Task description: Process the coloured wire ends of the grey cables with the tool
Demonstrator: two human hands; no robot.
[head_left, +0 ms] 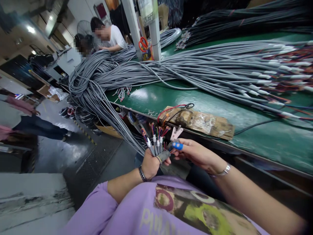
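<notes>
My left hand (151,164) is closed around several grey cables (154,143). White sleeves and fanned-out coloured wire ends (158,131) stick up above the fist. A grey covering wraps the left thumb, which points toward my other hand. Close beside it, my right hand (192,152) is closed, with the fingertips pinching thin reddish wires (172,151) from one cable. A blue band (177,146) sits on a right digit, next to a dark covering at its tip. The held cables trail left and up to the large grey bundle (97,76) on the bench.
The green bench (256,143) runs along the front. On its edge lies a taped wooden board (207,122) with red and black leads and a pale pink clip (176,133). Orange-handled scissors (143,44) hang by a post (155,36). A co-worker (114,37) sits beyond.
</notes>
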